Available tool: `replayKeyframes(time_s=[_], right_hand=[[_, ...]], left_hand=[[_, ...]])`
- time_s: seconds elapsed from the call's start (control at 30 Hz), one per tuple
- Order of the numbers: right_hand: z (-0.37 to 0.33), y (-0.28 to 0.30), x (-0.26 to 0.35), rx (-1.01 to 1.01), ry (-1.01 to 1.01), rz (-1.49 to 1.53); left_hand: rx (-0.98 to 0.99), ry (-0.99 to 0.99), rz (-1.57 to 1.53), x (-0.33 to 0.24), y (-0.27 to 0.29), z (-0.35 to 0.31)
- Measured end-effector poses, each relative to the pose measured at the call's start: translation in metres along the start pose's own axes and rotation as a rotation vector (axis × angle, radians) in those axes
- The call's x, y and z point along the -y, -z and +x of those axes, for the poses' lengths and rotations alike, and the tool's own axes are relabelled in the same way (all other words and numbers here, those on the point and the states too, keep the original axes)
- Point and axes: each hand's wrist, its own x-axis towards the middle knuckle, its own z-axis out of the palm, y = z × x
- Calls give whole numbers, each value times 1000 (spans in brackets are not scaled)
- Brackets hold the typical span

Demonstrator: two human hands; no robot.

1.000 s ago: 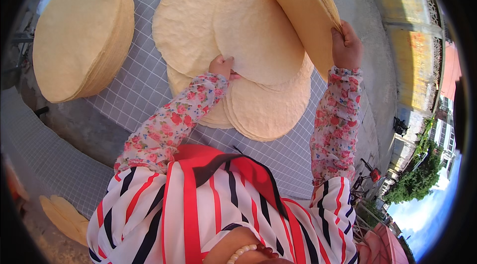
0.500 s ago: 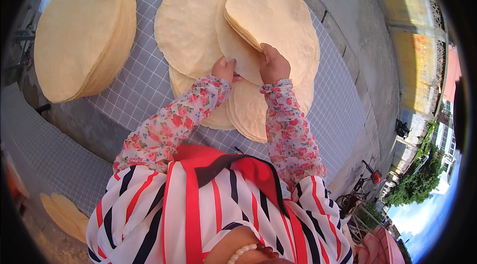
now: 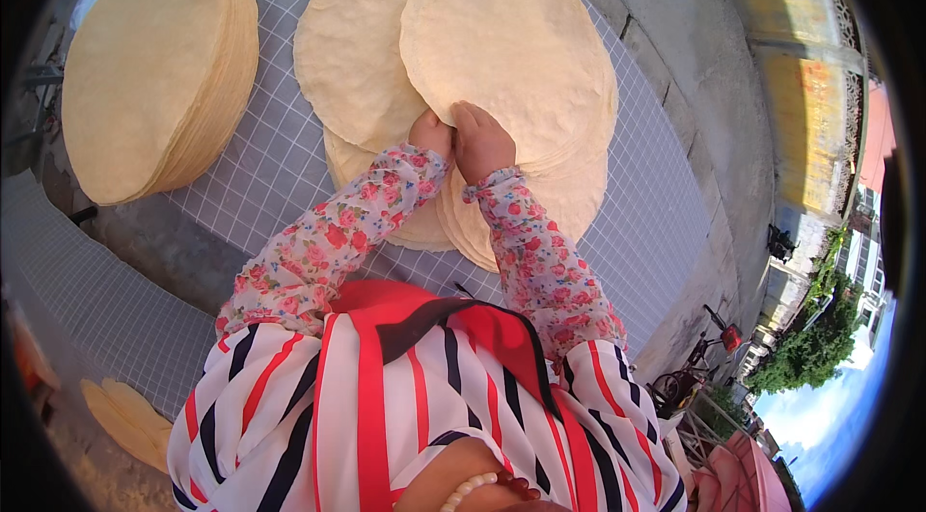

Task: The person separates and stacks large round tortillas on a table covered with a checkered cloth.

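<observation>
Large, thin round flatbreads lie in overlapping layers on a grid-patterned table. My right hand (image 3: 483,143) pinches the near edge of the top flatbread (image 3: 502,44), thumb and fingers closed on it. Against it, my left hand (image 3: 431,134) is curled closed at the same edge; its fingertips are hidden, so what it grips cannot be made out. Another flatbread (image 3: 347,59) spreads out under the top one to the left. Folded or stacked layers (image 3: 468,223) show below my hands, partly behind my right forearm.
A tall stack of round flatbreads (image 3: 145,68) stands at the left. The grid-covered table (image 3: 280,165) reaches under the pile. A lower grid-covered surface (image 3: 106,290) and more flatbreads (image 3: 125,420) lie at lower left. Beyond the table's right side are pavement (image 3: 723,97) and a parked bicycle (image 3: 690,372).
My right hand has moved left, close beside my left hand, bringing the flatbread's edge along. The flatbread that was folded back now lies spread over the pile.
</observation>
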Motion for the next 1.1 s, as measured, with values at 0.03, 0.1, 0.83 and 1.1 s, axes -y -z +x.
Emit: replayKeyframes(time_s=[0.03,0.1,0.83,1.1], right_hand=[[-1,0,0,25,-14,7],[-1,0,-9,12,-2,43],[-39,21,-48,-25,-41,156],[-32,12,-15,-119,-45,176]], left_hand=[[4,41,-58,-4,-1,-3],[-1,135,-19,-11,-6,-7],[151,369,-14,-23,12,-2],[73,338,98,-32,-2,-8]])
